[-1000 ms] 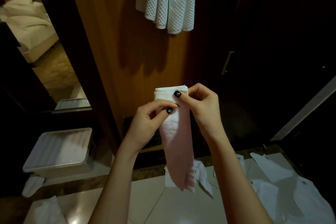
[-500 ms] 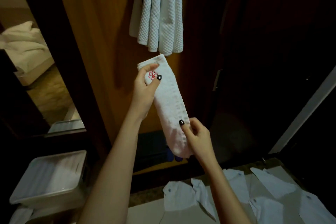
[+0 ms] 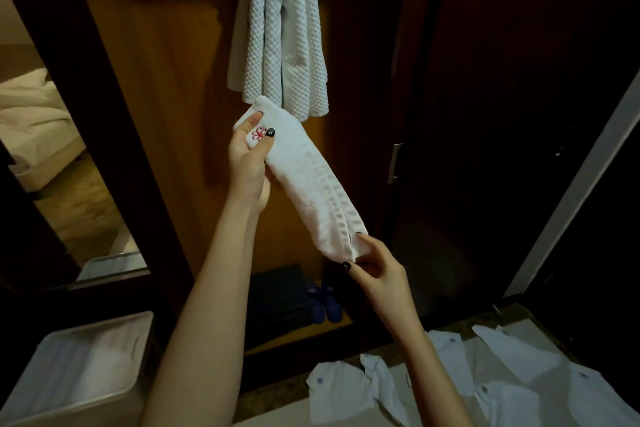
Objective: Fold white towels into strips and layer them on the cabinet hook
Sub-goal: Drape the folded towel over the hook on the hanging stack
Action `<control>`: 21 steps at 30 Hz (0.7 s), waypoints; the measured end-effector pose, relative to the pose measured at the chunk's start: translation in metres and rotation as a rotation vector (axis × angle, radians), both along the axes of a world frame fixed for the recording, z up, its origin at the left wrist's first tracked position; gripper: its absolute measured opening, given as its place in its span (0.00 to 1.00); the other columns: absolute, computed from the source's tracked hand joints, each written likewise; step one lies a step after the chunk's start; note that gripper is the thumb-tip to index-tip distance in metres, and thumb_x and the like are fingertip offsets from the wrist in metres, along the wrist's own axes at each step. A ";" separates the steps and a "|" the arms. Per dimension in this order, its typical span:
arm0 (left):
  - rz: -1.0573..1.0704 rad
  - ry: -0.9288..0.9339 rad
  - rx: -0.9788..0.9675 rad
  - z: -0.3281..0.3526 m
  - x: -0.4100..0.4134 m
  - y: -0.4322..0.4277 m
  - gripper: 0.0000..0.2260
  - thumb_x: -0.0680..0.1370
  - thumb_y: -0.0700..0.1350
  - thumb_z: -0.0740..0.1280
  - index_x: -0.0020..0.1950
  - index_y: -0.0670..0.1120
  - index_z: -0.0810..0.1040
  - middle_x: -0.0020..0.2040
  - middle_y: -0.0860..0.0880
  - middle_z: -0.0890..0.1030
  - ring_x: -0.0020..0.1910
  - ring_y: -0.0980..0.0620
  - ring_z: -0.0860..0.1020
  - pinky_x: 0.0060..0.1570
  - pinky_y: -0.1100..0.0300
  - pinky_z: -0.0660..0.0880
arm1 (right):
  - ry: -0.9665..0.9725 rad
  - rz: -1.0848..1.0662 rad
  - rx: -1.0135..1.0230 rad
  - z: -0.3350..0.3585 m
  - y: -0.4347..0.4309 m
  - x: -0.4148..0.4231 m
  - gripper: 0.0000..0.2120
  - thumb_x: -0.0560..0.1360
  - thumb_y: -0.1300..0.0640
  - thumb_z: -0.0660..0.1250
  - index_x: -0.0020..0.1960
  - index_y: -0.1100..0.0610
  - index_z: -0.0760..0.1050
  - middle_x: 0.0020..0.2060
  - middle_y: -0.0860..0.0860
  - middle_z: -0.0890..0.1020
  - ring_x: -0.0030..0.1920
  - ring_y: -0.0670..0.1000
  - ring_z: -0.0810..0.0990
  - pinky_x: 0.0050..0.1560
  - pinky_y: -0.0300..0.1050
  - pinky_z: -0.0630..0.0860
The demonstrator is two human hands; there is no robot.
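A person is holding a folded white towel strip (image 3: pixel 308 184) up in front of a wooden cabinet panel (image 3: pixel 166 80), with both bare arms reaching in from the bottom of the head view. The left hand (image 3: pixel 247 156) is gripping the strip's upper end. Its thumb, the nail painted dark, is pressing on the cloth just beside a small red emblem (image 3: pixel 258 134), and its other fingers are wrapping behind. The right hand (image 3: pixel 375 269) is pinching the lower end between thumb and fingers.

The strip is running on a slant between the two hands, high at the left and low at the right, and is drawn fairly straight. Its upper end is sitting just below the hanging ends of the waffle-textured towels (image 3: pixel 284 31), which are draping in several layers near the top of the panel and hiding the hook. Whether the strip is touching them cannot be told.

A metal door handle (image 3: pixel 394 163) is showing on the dark door to the right. A dark box (image 3: pixel 277 298) and a pair of blue shoes (image 3: pixel 327 302) are sitting at the cabinet's foot. A lidded plastic bin (image 3: pixel 79 367) is standing at lower left, white garments (image 3: pixel 502 388) are lying spread on the floor at lower right, and a bed (image 3: pixel 31 121) is showing at far left.
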State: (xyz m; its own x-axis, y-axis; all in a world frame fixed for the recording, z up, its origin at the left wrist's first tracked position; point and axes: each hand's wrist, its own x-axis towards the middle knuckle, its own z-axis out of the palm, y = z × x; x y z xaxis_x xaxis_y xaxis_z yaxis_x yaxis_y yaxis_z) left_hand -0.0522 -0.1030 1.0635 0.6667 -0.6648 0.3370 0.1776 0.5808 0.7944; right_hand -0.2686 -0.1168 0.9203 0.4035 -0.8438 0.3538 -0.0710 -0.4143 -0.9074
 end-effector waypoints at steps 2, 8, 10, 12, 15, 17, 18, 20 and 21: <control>-0.044 0.062 -0.030 0.001 -0.004 -0.001 0.16 0.80 0.32 0.61 0.67 0.41 0.70 0.57 0.46 0.79 0.52 0.54 0.82 0.46 0.62 0.78 | -0.036 -0.062 0.014 0.005 -0.004 -0.003 0.18 0.75 0.59 0.72 0.60 0.43 0.75 0.51 0.39 0.82 0.53 0.38 0.80 0.50 0.30 0.74; -0.185 0.189 -0.113 0.005 -0.012 0.002 0.18 0.79 0.32 0.61 0.69 0.41 0.71 0.61 0.42 0.79 0.56 0.48 0.82 0.46 0.56 0.79 | -0.036 -0.090 -0.053 0.017 -0.011 -0.011 0.07 0.74 0.59 0.72 0.49 0.49 0.79 0.47 0.46 0.78 0.50 0.44 0.79 0.50 0.35 0.74; -0.194 0.216 -0.121 0.005 -0.014 0.002 0.17 0.79 0.32 0.61 0.68 0.40 0.72 0.59 0.43 0.80 0.54 0.49 0.83 0.45 0.57 0.80 | -0.024 -0.139 -0.075 0.019 -0.010 -0.010 0.06 0.74 0.62 0.70 0.44 0.53 0.78 0.43 0.48 0.76 0.45 0.44 0.77 0.44 0.36 0.72; -0.171 0.225 -0.114 0.005 -0.014 0.003 0.17 0.79 0.32 0.61 0.68 0.40 0.72 0.57 0.44 0.81 0.52 0.51 0.83 0.43 0.58 0.80 | -0.023 -0.181 -0.099 0.022 -0.010 -0.012 0.08 0.75 0.65 0.68 0.40 0.55 0.76 0.41 0.49 0.74 0.41 0.44 0.75 0.42 0.35 0.69; -0.043 0.147 -0.051 0.000 -0.007 0.002 0.19 0.79 0.31 0.61 0.70 0.39 0.69 0.58 0.44 0.80 0.54 0.51 0.82 0.45 0.60 0.79 | -0.089 -0.145 -0.107 0.031 -0.009 -0.022 0.08 0.75 0.66 0.68 0.39 0.58 0.76 0.43 0.48 0.74 0.43 0.43 0.76 0.43 0.33 0.71; 0.043 0.069 0.004 -0.004 -0.002 0.002 0.19 0.79 0.31 0.61 0.70 0.39 0.69 0.60 0.43 0.78 0.56 0.51 0.80 0.47 0.62 0.78 | -0.116 -0.108 -0.101 0.037 -0.007 -0.029 0.07 0.76 0.65 0.68 0.40 0.60 0.78 0.46 0.48 0.75 0.46 0.42 0.77 0.45 0.33 0.72; 0.066 0.043 0.026 -0.006 0.000 0.001 0.19 0.79 0.31 0.61 0.70 0.39 0.69 0.61 0.43 0.77 0.56 0.51 0.80 0.47 0.63 0.78 | -0.133 -0.099 -0.102 0.040 -0.006 -0.032 0.08 0.77 0.65 0.68 0.39 0.60 0.77 0.45 0.49 0.75 0.45 0.42 0.77 0.44 0.33 0.72; 0.093 0.001 0.058 -0.010 0.002 0.001 0.19 0.79 0.32 0.62 0.69 0.41 0.69 0.61 0.43 0.77 0.55 0.53 0.80 0.45 0.64 0.78 | -0.165 -0.093 -0.116 0.046 -0.003 -0.036 0.10 0.78 0.65 0.66 0.38 0.59 0.75 0.38 0.50 0.75 0.38 0.43 0.74 0.39 0.33 0.69; 0.105 -0.021 0.072 -0.012 0.003 0.000 0.19 0.79 0.32 0.62 0.69 0.42 0.69 0.62 0.44 0.76 0.55 0.53 0.80 0.44 0.65 0.78 | -0.158 -0.090 -0.132 0.049 -0.002 -0.038 0.10 0.78 0.66 0.66 0.38 0.59 0.74 0.36 0.50 0.74 0.37 0.42 0.73 0.38 0.33 0.68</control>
State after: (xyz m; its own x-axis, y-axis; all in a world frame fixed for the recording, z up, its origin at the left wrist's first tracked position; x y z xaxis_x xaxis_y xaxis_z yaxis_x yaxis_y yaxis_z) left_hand -0.0497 -0.1027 1.0514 0.7271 -0.6149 0.3053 0.1018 0.5363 0.8378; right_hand -0.3071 -0.1186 0.9688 0.2590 -0.8165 0.5160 0.0256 -0.5282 -0.8487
